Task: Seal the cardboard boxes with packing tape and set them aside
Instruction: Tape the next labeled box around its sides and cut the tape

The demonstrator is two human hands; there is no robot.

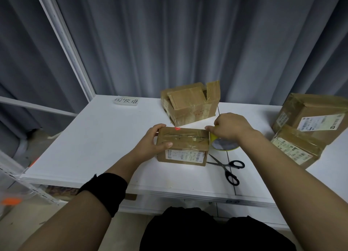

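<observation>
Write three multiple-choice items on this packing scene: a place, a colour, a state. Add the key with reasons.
1. Where do the scissors lie? A. on the floor B. on the table, right of the held box C. in a drawer
2. Their handles' colour? A. red B. white C. black
3. What is the left hand doing? A. gripping the held box's left end B. lifting the scissors C. lying flat on the table
Key: 1 B, they lie beside the box; 2 C, both loops are black; 3 A, thumb on top, fingers round its far edge.
</observation>
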